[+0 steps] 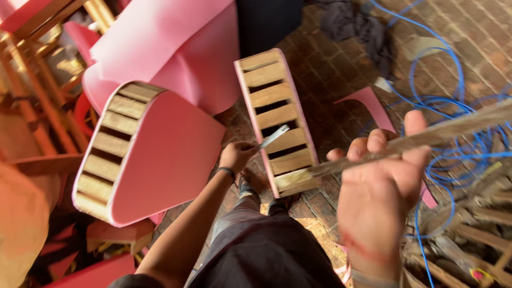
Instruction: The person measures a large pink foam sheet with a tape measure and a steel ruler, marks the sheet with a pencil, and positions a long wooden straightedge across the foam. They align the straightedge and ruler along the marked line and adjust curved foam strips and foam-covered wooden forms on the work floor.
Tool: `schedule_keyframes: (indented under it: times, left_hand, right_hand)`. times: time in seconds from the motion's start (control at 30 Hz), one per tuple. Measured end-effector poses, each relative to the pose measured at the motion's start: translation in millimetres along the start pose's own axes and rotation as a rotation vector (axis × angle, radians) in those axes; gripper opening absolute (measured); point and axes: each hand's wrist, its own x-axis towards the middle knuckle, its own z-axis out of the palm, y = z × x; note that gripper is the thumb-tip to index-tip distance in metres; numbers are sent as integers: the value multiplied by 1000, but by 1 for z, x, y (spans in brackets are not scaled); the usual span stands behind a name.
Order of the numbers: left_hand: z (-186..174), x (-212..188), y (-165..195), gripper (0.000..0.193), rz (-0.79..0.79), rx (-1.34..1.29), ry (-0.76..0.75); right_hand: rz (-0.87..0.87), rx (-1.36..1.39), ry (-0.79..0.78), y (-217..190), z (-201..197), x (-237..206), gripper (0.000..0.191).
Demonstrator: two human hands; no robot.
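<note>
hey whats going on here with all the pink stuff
A person stands over a brick floor, working on pink frames with wooden slats. The left hand holds a thin metal blade against the narrow slatted frame. The right hand, raised close to the camera, grips a rough wooden stick. A bigger curved pink frame sits to the left, and blue cord lies tangled on the right.

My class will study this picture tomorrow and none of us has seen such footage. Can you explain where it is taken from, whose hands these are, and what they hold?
There is one picture, from a camera worn on a person's head, looking down past their legs at a brick floor. The left hand holds a small flat metal tool against a pink-edged frame with wooden slats. The right hand, close to the camera, grips a long wooden strip. A second, curved slatted frame, pink sheets and blue cable lie around.
</note>
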Motion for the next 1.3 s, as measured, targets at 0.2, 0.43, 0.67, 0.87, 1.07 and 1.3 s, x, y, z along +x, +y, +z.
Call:
schedule_keyframes:
  times: [0.2, 0.43, 0.67, 0.87, 1.07, 1.3]
  left_hand:
    - [17, -31, 18, 25, -108, 34, -54]
    - [26, -44, 27, 28, -126, 17, -106]
    - [35, -46, 2, 28, 22, 73, -218]
    - [29, -56, -21, 25, 116, 113, -308]
    - [17, -66, -42, 24, 63, 61, -324]
    - [7, -59, -44, 23, 36, 52, -263]
  right_hand:
    - [20, 248, -88, -125, 59, -58, 62]
    - [76, 333, -274, -135, 70, -56, 52]
    - [46, 395, -251, -96, 88, -111, 43]
    - [-21, 339, -126, -80, 107, -166, 34]
    - [-84, 258, 26, -86, 102, -229, 27]
    - [-141, 40, 371, -34, 6, -216, 26]
